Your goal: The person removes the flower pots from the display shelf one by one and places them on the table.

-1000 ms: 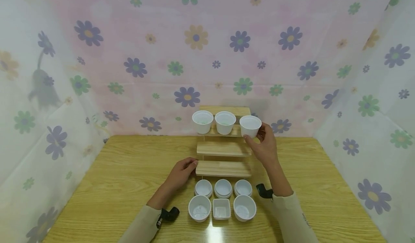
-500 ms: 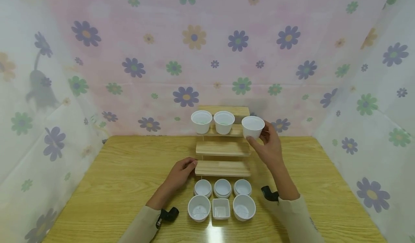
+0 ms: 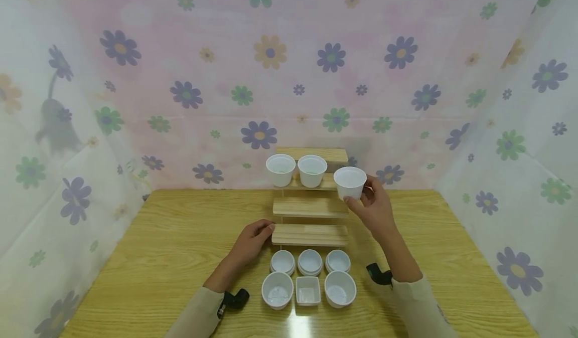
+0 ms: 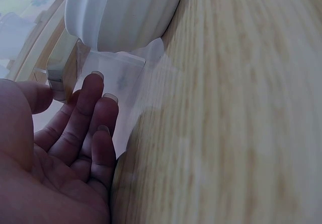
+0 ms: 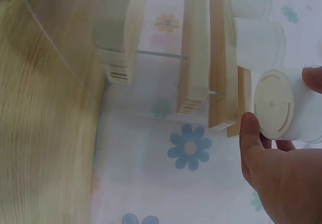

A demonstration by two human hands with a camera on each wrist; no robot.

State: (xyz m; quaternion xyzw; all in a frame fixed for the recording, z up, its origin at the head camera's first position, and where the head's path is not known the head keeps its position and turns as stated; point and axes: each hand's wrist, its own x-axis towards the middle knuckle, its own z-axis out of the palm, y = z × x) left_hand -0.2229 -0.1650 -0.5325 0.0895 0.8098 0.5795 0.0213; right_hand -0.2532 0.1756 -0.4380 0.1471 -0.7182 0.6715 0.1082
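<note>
My right hand holds a white plastic cup upright by its side, at the right end of the upper shelves. The right wrist view shows the flat underside of that cup, off the shelf boards, with a finger at its edge. Two matching cups, a left one and a middle one, stand on the second shelf from the top. At the lowest board of the tiered wooden stand, my left hand pinches the left end between thumb and fingers. Clear side supports join the boards.
Before the stand sit several white bowls: a row of small round ones, then two larger round ones with a square dish between. The wooden table meets a flowered cloth backdrop behind the stand.
My right hand has moved the held cup slightly right, then lower and nearer to me. The left hand stays on the lowest board, and the two standing cups have not moved.
</note>
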